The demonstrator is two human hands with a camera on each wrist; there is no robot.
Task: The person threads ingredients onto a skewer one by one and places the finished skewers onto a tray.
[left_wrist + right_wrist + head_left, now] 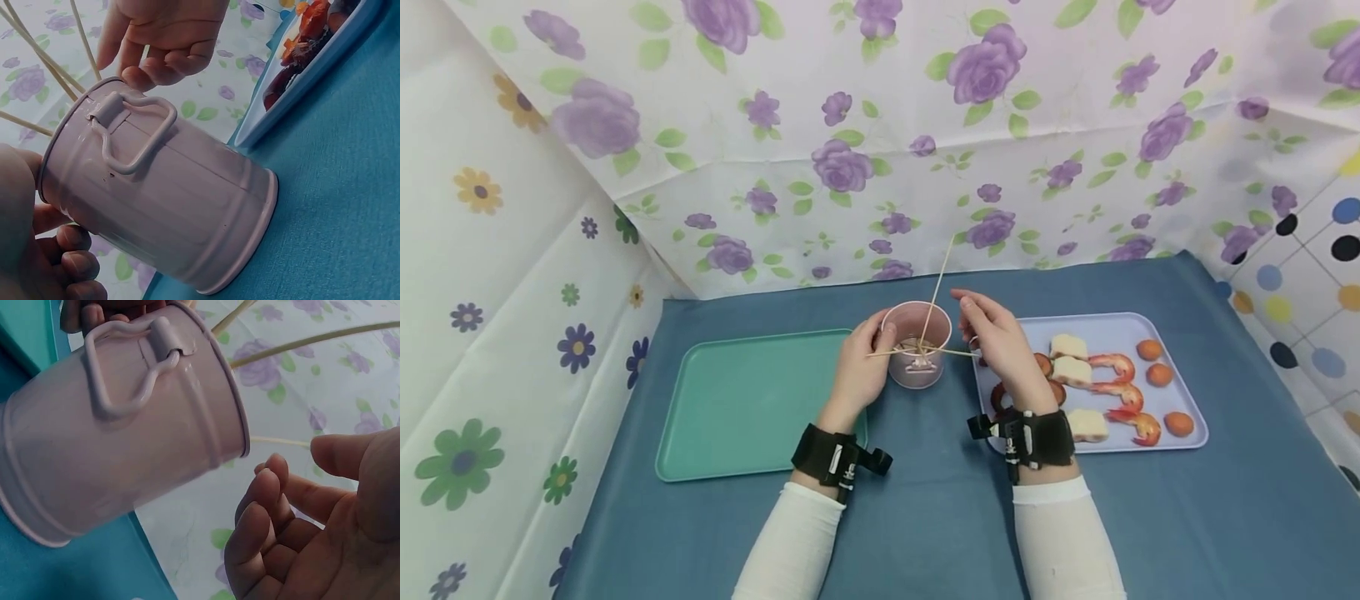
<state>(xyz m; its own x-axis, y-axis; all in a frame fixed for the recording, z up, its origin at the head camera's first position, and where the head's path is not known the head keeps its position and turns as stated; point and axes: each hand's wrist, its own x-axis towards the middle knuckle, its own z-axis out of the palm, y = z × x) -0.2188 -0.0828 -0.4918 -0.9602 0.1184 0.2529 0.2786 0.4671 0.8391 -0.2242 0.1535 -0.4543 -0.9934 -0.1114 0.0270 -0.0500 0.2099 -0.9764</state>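
Observation:
A pink metal bucket (916,377) with small wire handles stands on the blue cloth between the hands. My left hand (859,367) grips its left side, the thumb at the rim and the fingers round the wall. Several thin bamboo skewers (938,283) lean out of the bucket in different directions. To the right of the rim, my right hand (1000,342) hovers with loosely curled fingers; in the right wrist view its thumb and fingertips are apart, and I see nothing held. One skewer (281,441) points toward its thumb; whether they touch I cannot tell.
On the left lies a green tray (741,408). A pale tray (1197,417) on the right holds shrimp (1116,364), white pieces (1071,372), orange balls (1159,375) and browner pieces, partly hidden by my right forearm. A flowered cloth (880,200) hangs behind the table.

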